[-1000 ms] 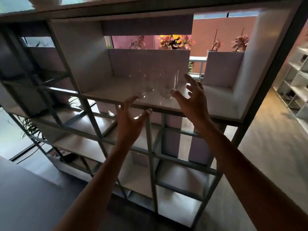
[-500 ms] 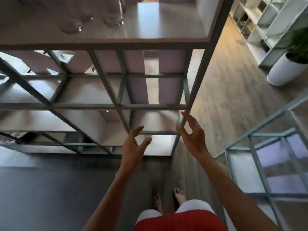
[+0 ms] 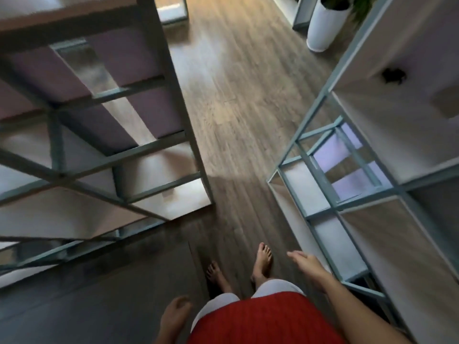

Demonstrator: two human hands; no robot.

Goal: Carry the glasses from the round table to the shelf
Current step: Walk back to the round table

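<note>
Head view, shelf filling upper left, left hand low centre, loosely curled, holding nothing, right hand lower right, fingers straight, both clear of shelf

Grey metal-framed shelf, open compartments, standing left

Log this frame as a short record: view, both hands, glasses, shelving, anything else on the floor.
view: head camera pointing down at the floor, picture blurred
left hand: low beside the body, loosely curled, holds nothing
right hand: low, fingers extended, holds nothing
glasses: none in view
shelving: metal-framed shelf on the left, second shelf unit on the right, wooden floor between them
feet: bare, on the floor
other: white planter holding a plant, upper right
</note>
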